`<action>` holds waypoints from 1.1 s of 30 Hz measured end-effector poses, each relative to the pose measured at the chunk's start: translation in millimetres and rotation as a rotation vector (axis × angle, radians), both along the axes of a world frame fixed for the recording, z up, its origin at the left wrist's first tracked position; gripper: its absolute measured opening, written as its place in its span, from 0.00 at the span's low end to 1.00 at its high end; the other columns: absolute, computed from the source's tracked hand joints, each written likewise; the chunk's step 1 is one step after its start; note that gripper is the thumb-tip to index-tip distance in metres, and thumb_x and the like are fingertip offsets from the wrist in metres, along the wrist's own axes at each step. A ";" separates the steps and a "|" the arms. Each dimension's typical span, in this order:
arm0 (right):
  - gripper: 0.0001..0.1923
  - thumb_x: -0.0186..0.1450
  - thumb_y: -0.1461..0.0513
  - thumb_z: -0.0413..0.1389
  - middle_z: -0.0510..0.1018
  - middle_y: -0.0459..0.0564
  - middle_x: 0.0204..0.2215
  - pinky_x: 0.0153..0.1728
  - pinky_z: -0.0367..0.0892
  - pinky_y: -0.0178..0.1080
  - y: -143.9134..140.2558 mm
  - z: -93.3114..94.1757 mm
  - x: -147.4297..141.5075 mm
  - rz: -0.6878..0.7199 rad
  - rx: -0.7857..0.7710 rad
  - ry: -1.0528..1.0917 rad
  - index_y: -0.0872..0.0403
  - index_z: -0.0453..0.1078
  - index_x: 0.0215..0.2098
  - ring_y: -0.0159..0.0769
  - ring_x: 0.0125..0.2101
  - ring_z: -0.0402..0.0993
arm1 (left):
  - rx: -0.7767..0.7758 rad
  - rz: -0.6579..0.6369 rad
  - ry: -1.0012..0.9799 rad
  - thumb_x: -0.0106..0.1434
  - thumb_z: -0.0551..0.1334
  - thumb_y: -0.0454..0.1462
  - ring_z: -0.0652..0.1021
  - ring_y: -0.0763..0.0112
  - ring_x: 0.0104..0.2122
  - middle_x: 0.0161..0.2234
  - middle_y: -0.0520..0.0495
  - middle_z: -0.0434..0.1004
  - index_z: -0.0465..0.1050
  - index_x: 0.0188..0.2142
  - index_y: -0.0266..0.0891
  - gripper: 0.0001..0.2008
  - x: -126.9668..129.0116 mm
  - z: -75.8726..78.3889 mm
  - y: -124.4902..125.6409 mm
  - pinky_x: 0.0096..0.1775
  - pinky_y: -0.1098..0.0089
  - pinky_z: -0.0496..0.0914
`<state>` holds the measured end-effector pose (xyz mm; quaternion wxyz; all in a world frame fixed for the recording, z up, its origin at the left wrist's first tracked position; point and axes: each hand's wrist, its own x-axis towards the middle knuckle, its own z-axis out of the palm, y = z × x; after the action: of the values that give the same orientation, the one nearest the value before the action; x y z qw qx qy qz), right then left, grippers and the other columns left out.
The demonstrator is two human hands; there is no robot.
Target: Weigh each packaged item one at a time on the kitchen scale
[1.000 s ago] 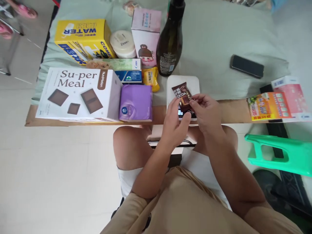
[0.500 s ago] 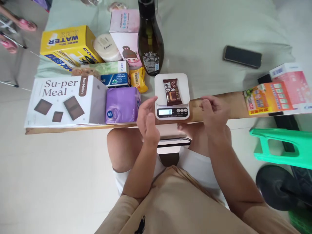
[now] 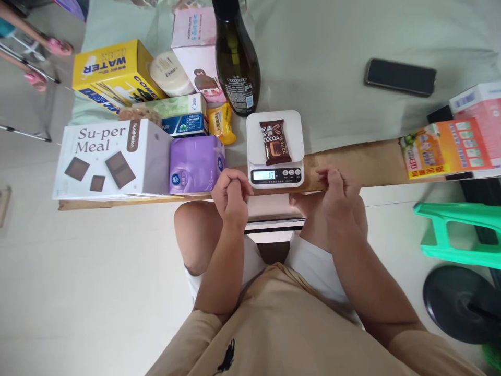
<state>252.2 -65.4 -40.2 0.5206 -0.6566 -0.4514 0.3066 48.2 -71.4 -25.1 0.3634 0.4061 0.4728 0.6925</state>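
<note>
A small brown packet of cocoa snack [image 3: 275, 141] lies on the white platform of a kitchen scale [image 3: 252, 138]. The scale's lit display seems to read 16. To the left of the scale's lower corner, my left hand [image 3: 231, 194] rests at the table's front edge, fingers curled in, with nothing seen in it. On the other side, my right hand [image 3: 337, 194] is by the brown edge strip, its fingers loosely curled and nothing visible in them. Neither hand touches the packet.
Left of the scale stand a purple tissue pack [image 3: 191, 166], a white Su-per Meal box [image 3: 105, 156], a yellow box [image 3: 113, 70], a yellow packet [image 3: 222, 124] and a dark pump bottle [image 3: 238, 68]. A phone [image 3: 401, 77] and orange box [image 3: 446, 146] lie right. A green stool [image 3: 438, 230] is beside the table.
The display has gone from 0 to about 16. My left hand has drawn back slightly and curled its fingers; my right hand has lowered a little. The view has shifted slightly.
</note>
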 end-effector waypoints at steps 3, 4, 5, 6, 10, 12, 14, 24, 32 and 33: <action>0.18 0.70 0.51 0.50 0.77 0.51 0.27 0.34 0.74 0.44 0.2 2.3 0.0 0.048 0.030 -0.092 0.50 0.77 0.32 0.38 0.30 0.76 | -0.037 -0.004 0.019 0.74 0.62 0.53 0.65 0.80 0.15 0.18 0.54 0.69 0.77 0.31 0.37 0.23 3.4 0.1 2.2 0.19 0.76 0.59; 0.18 0.70 0.51 0.51 0.77 0.51 0.27 0.35 0.74 0.44 2.5 3.8 -0.8 0.068 0.054 -0.131 0.49 0.77 0.32 0.38 0.31 0.76 | -0.033 -0.008 0.041 0.74 0.62 0.55 0.66 0.81 0.15 0.21 0.53 0.72 0.78 0.34 0.38 0.23 4.2 -0.4 3.8 0.20 0.76 0.61; 0.17 0.70 0.51 0.51 0.77 0.51 0.28 0.35 0.74 0.44 6.3 6.0 -2.5 0.092 0.078 -0.177 0.49 0.77 0.33 0.39 0.32 0.76 | -0.013 -0.012 0.072 0.74 0.62 0.54 0.69 0.80 0.17 0.24 0.52 0.76 0.79 0.37 0.38 0.22 4.7 -1.1 5.4 0.21 0.75 0.64; 0.15 0.70 0.52 0.52 0.78 0.51 0.30 0.36 0.74 0.44 11.7 9.0 -5.3 0.124 0.105 -0.227 0.49 0.77 0.34 0.38 0.33 0.76 | 0.025 -0.014 0.115 0.74 0.62 0.52 0.72 0.79 0.20 0.28 0.50 0.78 0.80 0.39 0.39 0.19 4.9 -1.9 6.9 0.24 0.75 0.67; 0.10 0.70 0.56 0.53 0.80 0.52 0.40 0.46 0.76 0.45 44.6 28.8 -30.5 0.298 0.156 -0.441 0.50 0.74 0.44 0.39 0.41 0.77 | 0.182 -0.021 0.239 0.68 0.66 0.35 0.79 0.71 0.34 0.33 0.48 0.79 0.79 0.31 0.40 0.07 5.2 -3.8 7.8 0.36 0.71 0.74; 0.11 0.70 0.57 0.55 0.79 0.54 0.47 0.55 0.75 0.48 63.7 40.1 -49.2 0.354 0.089 -0.557 0.50 0.72 0.49 0.41 0.48 0.77 | 0.144 -0.059 0.137 0.64 0.66 0.31 0.77 0.73 0.28 0.27 0.50 0.76 0.78 0.28 0.39 0.08 6.5 -2.6 5.1 0.31 0.72 0.70; 0.14 0.70 0.56 0.57 0.75 0.57 0.53 0.61 0.71 0.54 80.0 49.2 -68.3 0.381 -0.035 -0.689 0.51 0.70 0.52 0.47 0.55 0.75 | 0.068 -0.086 0.016 0.65 0.64 0.31 0.72 0.75 0.21 0.21 0.51 0.73 0.79 0.28 0.39 0.09 8.2 0.4 2.2 0.24 0.73 0.65; 0.24 0.68 0.62 0.55 0.66 0.64 0.63 0.60 0.70 0.64 103.3 52.0 -90.6 0.428 -0.254 -0.912 0.51 0.60 0.62 0.58 0.60 0.71 | -0.015 -0.031 -0.116 0.65 0.67 0.39 0.70 0.75 0.18 0.19 0.53 0.71 0.78 0.28 0.40 0.09 11.1 4.9 2.5 0.20 0.74 0.62; 0.23 0.65 0.60 0.57 0.72 0.57 0.56 0.55 0.75 0.55 79.2 43.4 -36.1 0.356 0.032 -0.759 0.48 0.65 0.58 0.49 0.52 0.75 | -0.001 -0.004 -0.090 0.62 0.63 0.34 0.69 0.77 0.17 0.18 0.52 0.72 0.78 0.27 0.38 0.08 14.3 10.9 3.6 0.19 0.75 0.60; 0.24 0.63 0.60 0.58 0.73 0.57 0.56 0.55 0.75 0.56 72.7 47.6 -16.6 0.297 0.036 -0.750 0.48 0.66 0.58 0.49 0.52 0.76 | -0.003 0.006 -0.081 0.61 0.63 0.33 0.69 0.77 0.17 0.18 0.52 0.72 0.78 0.26 0.38 0.08 14.2 11.7 3.8 0.19 0.76 0.60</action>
<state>235.6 7.2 7.4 0.2814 -0.6412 -0.7054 0.1099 62.4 -67.6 -13.5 0.3807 0.3756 0.4602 0.7086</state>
